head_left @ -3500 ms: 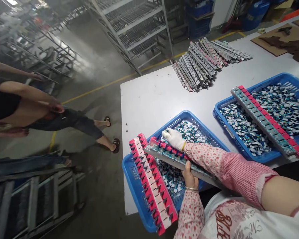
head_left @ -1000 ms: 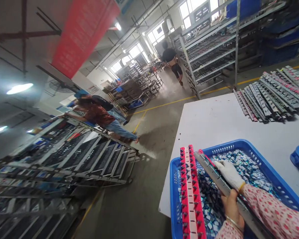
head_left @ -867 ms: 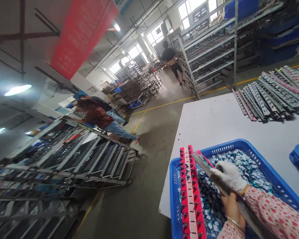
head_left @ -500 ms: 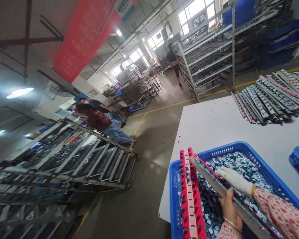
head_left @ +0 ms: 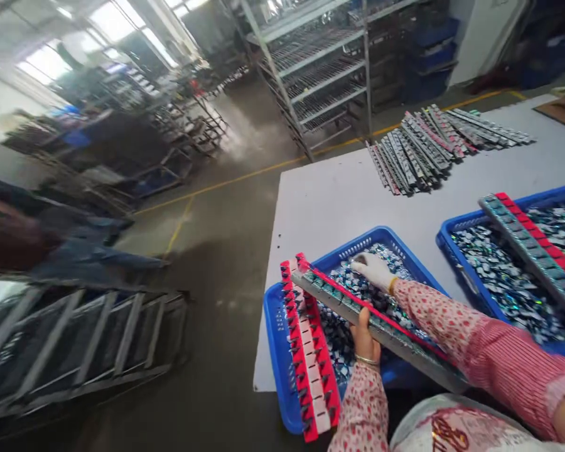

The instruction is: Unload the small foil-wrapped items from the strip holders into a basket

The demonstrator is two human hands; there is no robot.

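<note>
My bare left hand [head_left: 366, 342] is closed around a long grey metal bar [head_left: 339, 305] with a red strip along its edge, held slanting over a blue basket [head_left: 269, 314]. My right hand [head_left: 376, 271], in a white glove, is over the small shiny blue-and-white square pieces [head_left: 398, 258] in that basket. Its fingers are bent and drawn together at the pieces; what they pinch, if anything, is too small to make out. A red-and-white rack bar [head_left: 313, 358] with dark clips lies across the basket's left side, close to the held bar's far end.
A second blue basket [head_left: 471, 276] of pieces stands to the right with another grey-and-red bar [head_left: 537, 248] across it. Many strips [head_left: 419, 150] lie fanned at the white table's [head_left: 327, 198] far side. Beyond stands a shelf rack [head_left: 327, 81]; a slatted cart [head_left: 98, 339] and a blurred person [head_left: 89, 238] are left.
The view has swung right, bringing the second basket into sight. My gloved right hand has moved off the held bar to the pieces. My left hand still holds the bar.
</note>
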